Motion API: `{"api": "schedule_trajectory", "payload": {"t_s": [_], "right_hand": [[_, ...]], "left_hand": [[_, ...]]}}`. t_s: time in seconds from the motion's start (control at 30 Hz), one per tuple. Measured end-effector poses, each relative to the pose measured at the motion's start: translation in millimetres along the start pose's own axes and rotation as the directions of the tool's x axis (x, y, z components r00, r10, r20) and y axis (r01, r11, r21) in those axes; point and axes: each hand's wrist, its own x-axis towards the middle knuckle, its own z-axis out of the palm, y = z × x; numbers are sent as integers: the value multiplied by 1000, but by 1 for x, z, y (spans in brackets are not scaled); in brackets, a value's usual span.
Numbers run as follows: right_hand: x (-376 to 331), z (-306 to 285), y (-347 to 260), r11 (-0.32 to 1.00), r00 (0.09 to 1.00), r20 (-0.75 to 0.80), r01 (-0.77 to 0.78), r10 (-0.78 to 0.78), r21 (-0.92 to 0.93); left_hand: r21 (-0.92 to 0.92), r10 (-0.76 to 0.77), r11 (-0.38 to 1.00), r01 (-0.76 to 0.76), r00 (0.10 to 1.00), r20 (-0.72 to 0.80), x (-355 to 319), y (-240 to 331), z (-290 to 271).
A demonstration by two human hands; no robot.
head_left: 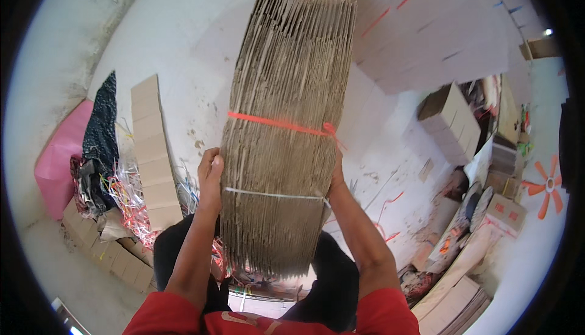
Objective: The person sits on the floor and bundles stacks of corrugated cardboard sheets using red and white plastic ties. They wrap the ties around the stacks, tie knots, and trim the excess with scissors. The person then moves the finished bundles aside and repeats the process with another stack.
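Between my two hands stands a tall bundle of flat brown cardboard sheets (274, 158), its many edges facing me. A red plastic strap (277, 122) with a knot at its right side circles the bundle near the middle. Lower down runs a white strap (274, 194). My left hand (211, 176) presses against the bundle's left side, thumb on the near edge. On the opposite side my right hand (337, 173) grips it, with most of its fingers hidden behind the cardboard.
To the left lie a long folded cardboard strip (153, 152), a heap of tangled straps (129, 198), a black sheet (100, 131) and a pink sheet (61, 158). At right are a cardboard stack (450, 125), a box (506, 214) and an orange fan (549, 184).
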Motion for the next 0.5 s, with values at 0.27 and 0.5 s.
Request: {"api": "schedule_trajectory", "payload": {"t_s": [0.27,0.5], "right_hand": [[-120,249,-145,949,970,106,238,-220,-209],[-136,364,-337,587,804,519,578,-290,-567]], "left_hand": [[-41,286,957,-286,958,-6,-20,278,14],[-314,399,861,-399,914,-68,-33,419,104]]}}
